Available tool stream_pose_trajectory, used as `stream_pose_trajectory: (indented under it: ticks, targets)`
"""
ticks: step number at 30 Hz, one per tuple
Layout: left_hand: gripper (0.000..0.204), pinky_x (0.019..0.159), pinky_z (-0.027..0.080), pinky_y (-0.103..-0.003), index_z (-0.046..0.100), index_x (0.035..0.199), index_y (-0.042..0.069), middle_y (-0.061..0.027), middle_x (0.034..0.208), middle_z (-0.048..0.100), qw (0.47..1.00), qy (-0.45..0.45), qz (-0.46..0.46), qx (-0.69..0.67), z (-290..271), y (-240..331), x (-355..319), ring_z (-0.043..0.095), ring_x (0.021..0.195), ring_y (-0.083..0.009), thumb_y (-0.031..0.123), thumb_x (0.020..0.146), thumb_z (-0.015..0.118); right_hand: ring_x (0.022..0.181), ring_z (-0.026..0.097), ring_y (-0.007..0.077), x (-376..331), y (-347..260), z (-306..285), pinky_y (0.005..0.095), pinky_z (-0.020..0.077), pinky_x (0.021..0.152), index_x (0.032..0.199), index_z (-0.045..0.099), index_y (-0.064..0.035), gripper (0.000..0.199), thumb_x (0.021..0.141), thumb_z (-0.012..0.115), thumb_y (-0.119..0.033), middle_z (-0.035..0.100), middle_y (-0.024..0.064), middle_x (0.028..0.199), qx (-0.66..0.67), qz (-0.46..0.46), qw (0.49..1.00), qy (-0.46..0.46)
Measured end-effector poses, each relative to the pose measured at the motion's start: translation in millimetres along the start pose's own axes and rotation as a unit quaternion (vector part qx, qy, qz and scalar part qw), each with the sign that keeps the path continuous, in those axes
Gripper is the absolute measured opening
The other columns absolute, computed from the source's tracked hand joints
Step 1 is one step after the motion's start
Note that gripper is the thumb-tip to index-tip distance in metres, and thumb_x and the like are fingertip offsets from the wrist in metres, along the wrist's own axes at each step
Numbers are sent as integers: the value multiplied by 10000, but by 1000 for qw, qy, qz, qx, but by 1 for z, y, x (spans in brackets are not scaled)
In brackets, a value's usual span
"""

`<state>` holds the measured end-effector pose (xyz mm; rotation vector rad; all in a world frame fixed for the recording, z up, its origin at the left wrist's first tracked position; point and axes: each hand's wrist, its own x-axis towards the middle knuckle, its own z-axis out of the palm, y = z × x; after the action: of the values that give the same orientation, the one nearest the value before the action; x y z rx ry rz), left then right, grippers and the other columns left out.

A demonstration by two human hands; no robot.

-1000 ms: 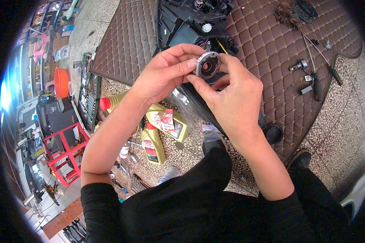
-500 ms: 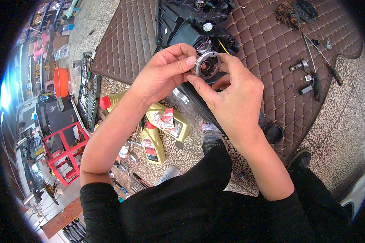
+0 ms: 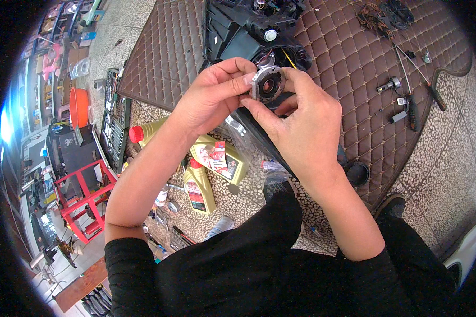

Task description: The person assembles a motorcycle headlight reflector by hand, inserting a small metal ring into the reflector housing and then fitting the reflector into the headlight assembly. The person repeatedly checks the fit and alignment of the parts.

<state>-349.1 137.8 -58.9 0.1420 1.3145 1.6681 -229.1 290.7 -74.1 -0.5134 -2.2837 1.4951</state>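
Both my hands hold a round metal ring (image 3: 269, 83) with a dark inner part and a hole in its middle. My left hand (image 3: 217, 92) pinches its left edge between thumb and fingers. On the opposite edge, the thumb and fingers of my right hand (image 3: 307, 119) are closed. Just beyond the ring lies a black headlight housing (image 3: 238, 31), with a round opening, a white round cap (image 3: 270, 35) and a yellow wire (image 3: 290, 59). My fingers cover part of the ring and of the housing behind it.
A brown quilted mat (image 3: 333, 42) lies under the housing. On its right are screwdrivers (image 3: 413, 113), a headlight bulb (image 3: 390, 84) and a black round cap (image 3: 357, 173). Gold bottles (image 3: 200, 190), a tool case (image 3: 113, 116) and a red frame (image 3: 87, 198) stand to the left.
The ring has turned slightly, so its face with the dark inner part shows more fully. My right hand has shifted a little to the left; both hands keep their grip.
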Motion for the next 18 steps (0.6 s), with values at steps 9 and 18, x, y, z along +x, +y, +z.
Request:
stream_pose_trajectory:
  ticks: [9,18]
  targets:
    - [184,868,532,-303,635,1144,44,-22,1031,684,1000,4,7,8,-2,-1,2,651,958,-122,150,1001,684,680,729,217,-1,-2,-1,330,560,607,1065,698,-3,462,722,916,-225,748,115,861,14,7,1000,-2]
    - [145,843,520,-297,650,1104,53,-4,996,660,1000,15,-10,1,1,1,0,630,923,-109,155,1007,684,740,728,318,-1,-3,-2,418,571,658,1025,671,-31,420,737,884,-251,723,143,849,39,49,998,-30]
